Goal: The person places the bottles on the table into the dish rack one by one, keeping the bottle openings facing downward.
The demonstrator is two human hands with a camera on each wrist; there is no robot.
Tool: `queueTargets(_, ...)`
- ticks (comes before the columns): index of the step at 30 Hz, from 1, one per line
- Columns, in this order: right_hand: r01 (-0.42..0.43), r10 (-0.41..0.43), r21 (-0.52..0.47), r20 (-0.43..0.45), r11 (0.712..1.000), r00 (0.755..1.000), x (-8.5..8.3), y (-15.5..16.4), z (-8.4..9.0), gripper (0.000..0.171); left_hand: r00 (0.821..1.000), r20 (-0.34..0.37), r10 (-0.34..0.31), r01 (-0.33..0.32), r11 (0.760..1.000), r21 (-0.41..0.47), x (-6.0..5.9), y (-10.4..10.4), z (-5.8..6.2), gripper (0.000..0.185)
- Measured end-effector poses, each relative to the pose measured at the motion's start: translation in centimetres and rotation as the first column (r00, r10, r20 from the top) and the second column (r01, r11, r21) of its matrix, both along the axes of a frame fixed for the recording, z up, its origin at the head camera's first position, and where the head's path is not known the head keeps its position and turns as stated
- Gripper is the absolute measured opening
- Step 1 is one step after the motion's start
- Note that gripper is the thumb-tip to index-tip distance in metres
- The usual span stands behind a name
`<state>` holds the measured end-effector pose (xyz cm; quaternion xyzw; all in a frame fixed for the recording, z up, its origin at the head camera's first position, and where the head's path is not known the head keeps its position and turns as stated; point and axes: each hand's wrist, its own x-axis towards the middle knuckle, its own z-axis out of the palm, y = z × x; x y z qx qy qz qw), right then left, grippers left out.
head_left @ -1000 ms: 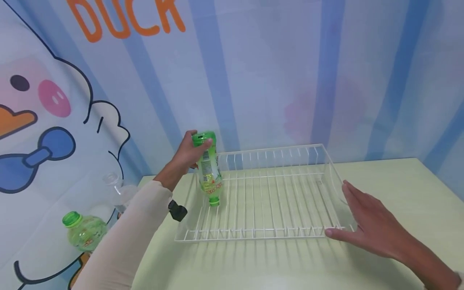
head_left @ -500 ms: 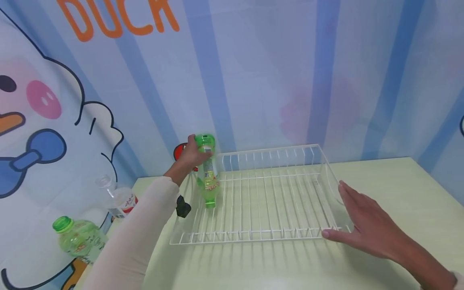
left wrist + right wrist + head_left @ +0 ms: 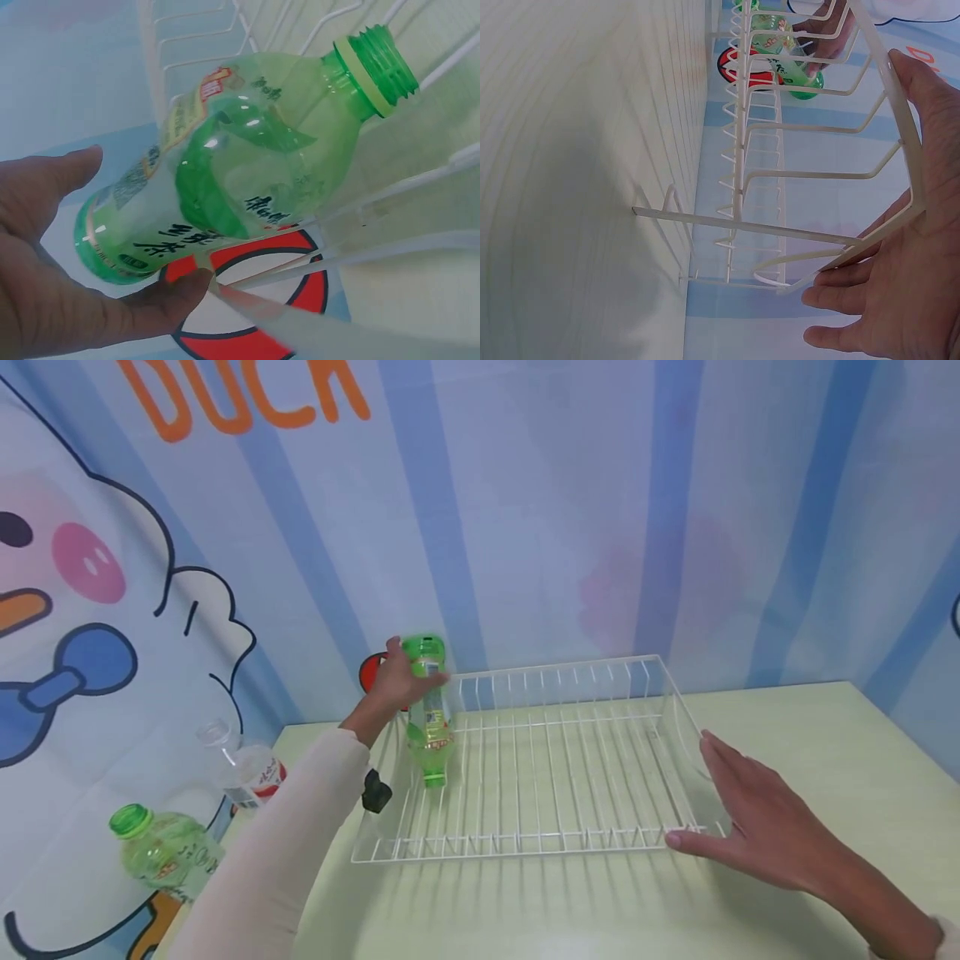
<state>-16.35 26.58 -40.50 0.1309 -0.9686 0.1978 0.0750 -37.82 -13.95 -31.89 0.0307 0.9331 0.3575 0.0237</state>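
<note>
Left of centre in the head view, a green plastic bottle [image 3: 431, 727] upside down at the left end of the white wire rack [image 3: 517, 855], long axis near upright, base up beside the left hand [image 3: 392, 683], uncapped neck down toward the wires. Nearer by far, that same hand, thumb and fingers apart about the base, contact unclear. Over at the rack's right end, well apart from the bottle, the right hand [image 3: 761, 818], likewise spread.
</note>
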Motion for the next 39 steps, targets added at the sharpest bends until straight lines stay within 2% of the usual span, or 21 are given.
queueTargets(3,0.003,-0.003,0.003,0.012,1.0,1.0,-0.3,0.1,-0.1,0.122,0.999,-0.032,0.005,-0.006,1.0,-0.012,0.5,-0.3,0.5,0.107)
queueTargets(7,0.007,-0.007,0.004,0.02,1.0,1.0,-0.5,0.2,-0.2,0.122,0.999,-0.052,0.01,-0.009,1.0,0.016,1.4,-1.4,1.2,0.104)
queueTargets(13,0.002,-0.002,0.002,0.024,1.0,1.0,-0.6,0.5,-0.1,0.122,0.995,-0.089,0.039,-0.027,0.992,0.127,3.3,-2.9,1.8,0.097)
queueTargets(19,-0.007,0.007,-0.002,0.029,1.0,1.0,-0.8,1.0,-0.1,0.12,0.995,-0.092,0.048,-0.027,0.978,0.209,4.9,-3.3,1.6,0.093)
queueTargets(23,-0.012,0.012,0.006,0.032,1.0,0.999,-1.0,1.1,-0.3,0.119,0.991,-0.12,0.058,-0.027,0.969,0.247,6.6,-3.6,1.8,0.089)
queueTargets(26,-0.012,0.011,0.008,0.037,1.0,0.999,-1.2,1.1,-0.4,0.12,0.982,-0.174,0.077,-0.029,0.964,0.266,8.3,-3.8,2.1,0.083)
queueTargets(29,-0.013,0.012,0.009,0.043,1.0,0.999,-1.3,1.2,-0.5,0.12,0.961,-0.249,0.117,-0.045,0.96,0.278,10.5,-4.0,2.4,0.078)
queueTargets(33,-0.011,0.01,0.009,0.042,1.0,0.999,-1.2,1.5,-0.6,0.12,0.919,-0.359,0.162,-0.055,0.956,0.289,13.6,-4.4,2.8,0.071)
queueTargets(35,0.001,-0.002,0.011,0.036,1.0,0.999,-1.0,1.9,-0.6,0.121,0.887,-0.429,0.172,-0.041,0.954,0.297,14.9,-4.5,3.1,0.066)
queueTargets(36,0.007,-0.007,0.01,0.027,1.0,1.0,-0.7,2.1,-0.6,0.12,0.865,-0.472,0.173,-0.026,0.953,0.301,15.4,-4.6,3.3,0.064)
queueTargets(39,0.027,-0.027,0.013,0.016,1.0,1.0,-0.3,2.7,-0.5,0.121,0.786,-0.585,0.199,-0.016,0.953,0.303,16.6,-4.8,3.9,0.058)
